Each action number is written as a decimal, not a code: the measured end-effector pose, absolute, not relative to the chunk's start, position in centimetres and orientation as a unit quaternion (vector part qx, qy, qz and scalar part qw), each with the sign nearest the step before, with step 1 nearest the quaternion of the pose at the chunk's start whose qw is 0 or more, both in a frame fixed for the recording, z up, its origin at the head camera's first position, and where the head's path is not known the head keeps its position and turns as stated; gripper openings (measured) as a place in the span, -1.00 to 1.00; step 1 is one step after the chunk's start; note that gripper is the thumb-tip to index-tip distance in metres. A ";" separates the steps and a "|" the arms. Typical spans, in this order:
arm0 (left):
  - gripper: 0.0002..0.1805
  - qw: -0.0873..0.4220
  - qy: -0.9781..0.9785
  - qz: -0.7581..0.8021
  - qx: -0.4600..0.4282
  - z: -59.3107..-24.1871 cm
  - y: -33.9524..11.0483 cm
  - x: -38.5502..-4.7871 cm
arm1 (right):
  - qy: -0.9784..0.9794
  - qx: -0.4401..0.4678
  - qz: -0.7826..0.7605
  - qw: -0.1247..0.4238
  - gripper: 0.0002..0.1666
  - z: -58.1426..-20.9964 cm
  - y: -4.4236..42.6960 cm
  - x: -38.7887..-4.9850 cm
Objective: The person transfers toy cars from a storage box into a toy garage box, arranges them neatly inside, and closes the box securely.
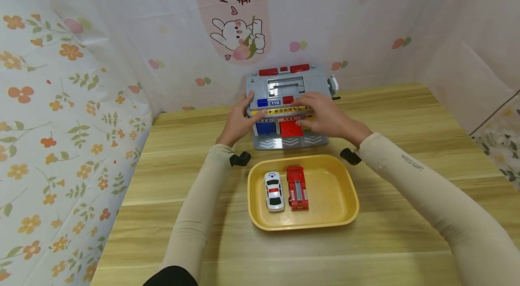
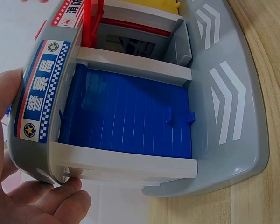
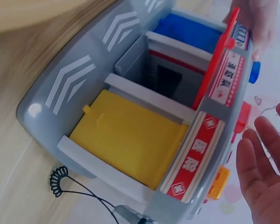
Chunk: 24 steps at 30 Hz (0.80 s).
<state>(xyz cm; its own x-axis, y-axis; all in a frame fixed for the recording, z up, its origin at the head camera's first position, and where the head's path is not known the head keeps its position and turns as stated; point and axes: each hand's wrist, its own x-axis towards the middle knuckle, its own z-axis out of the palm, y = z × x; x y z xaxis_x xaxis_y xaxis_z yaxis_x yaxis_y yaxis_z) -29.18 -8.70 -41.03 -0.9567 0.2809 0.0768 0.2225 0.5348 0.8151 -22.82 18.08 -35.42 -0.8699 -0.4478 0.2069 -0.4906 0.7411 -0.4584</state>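
A grey toy garage [image 1: 260,85] with sirens on its roof stands at the back of the table. My left hand [image 1: 236,120] grips its left end; in the left wrist view the fingers [image 2: 56,203] curl round the edge beside the police sign. The blue door [image 2: 126,114] is down, as is the yellow door [image 3: 130,137]. The red door [image 3: 217,60] between them sticks outward, baring the middle bay. My right hand [image 1: 327,117] hovers before the garage's right half. In the right wrist view its fingers [image 3: 266,154] are spread, loosely bent and hold nothing.
In front of the garage lies a yellow tray [image 1: 352,191] holding a white toy police car [image 1: 274,190] and a red toy fire truck [image 1: 298,186]. A coiled black cord [image 3: 58,181] hangs at the garage's right end. A patterned curtain [image 1: 365,20] borders the table's back.
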 end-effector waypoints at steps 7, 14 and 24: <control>-0.06 0.034 0.875 0.462 0.142 -41.1 -8.6 -29.2 | -0.927 0.270 0.259 0.018 -0.42 -35.0 18.0 -21.8; -0.06 0.034 0.873 0.466 0.142 -41.1 -8.7 -29.3 | -0.913 0.293 0.281 -0.048 -0.42 -35.4 17.3 -20.4; -0.06 0.038 0.874 0.466 0.133 -40.9 -8.6 -29.1 | -0.891 0.318 0.275 -0.173 -0.41 -35.2 16.4 -18.9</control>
